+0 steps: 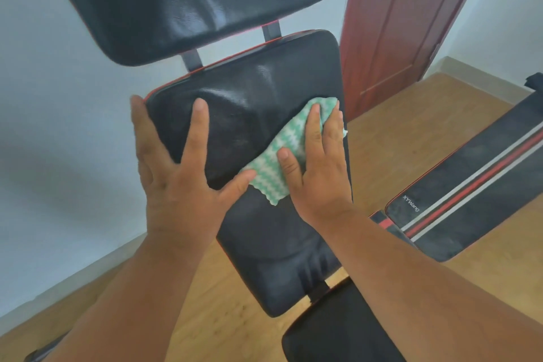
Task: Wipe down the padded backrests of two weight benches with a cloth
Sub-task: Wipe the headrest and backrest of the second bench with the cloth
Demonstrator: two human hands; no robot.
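Where hands press: second bench [470, 182] nearby.

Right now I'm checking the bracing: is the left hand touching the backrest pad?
Touching. The head view shows the left hand laid on the backrest pad, fingers spread over its left edge.

Right hand [316, 167] presses cloth [286, 153] on backrest [252, 91]; left hand [179, 179] braces.

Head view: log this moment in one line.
left hand braces backrest | right hand presses cloth flat on it | second bench untouched
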